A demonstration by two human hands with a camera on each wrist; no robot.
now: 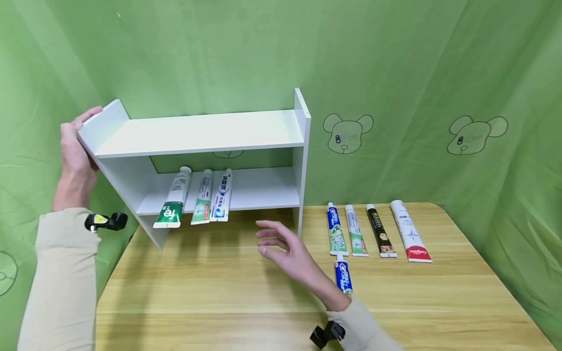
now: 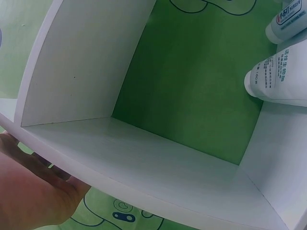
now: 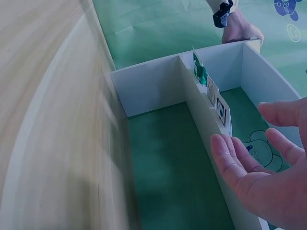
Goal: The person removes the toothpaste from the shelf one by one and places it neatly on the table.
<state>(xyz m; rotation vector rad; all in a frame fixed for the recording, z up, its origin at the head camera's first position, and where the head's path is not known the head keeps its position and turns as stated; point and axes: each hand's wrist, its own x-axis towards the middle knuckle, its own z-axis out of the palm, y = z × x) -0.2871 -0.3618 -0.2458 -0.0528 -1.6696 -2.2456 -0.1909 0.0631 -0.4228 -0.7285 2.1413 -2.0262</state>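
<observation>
Here the left hand [image 1: 76, 161] grips the upper left side panel of the white shelf unit [image 1: 202, 134], which stands at the tabletop's [image 1: 219, 287] back left corner. The right hand [image 1: 285, 248], fingers loose and empty, hovers before the shelf's lower right, near three toothpaste tubes [image 1: 199, 200] on its lower board.

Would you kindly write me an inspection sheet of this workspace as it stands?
Surface: wooden table, light grain.
Job's things: white shelf tilted; three toothpaste tubes lying on its lower board.
Clutter: five toothpaste tubes on table, four in a row, one nearer.
Grippers: left hand holds the shelf's left side panel; right hand open, holding nothing, in front of the shelf.
Cables: nothing seen.
Surroundings: green cloth backdrop with bear outlines.
</observation>
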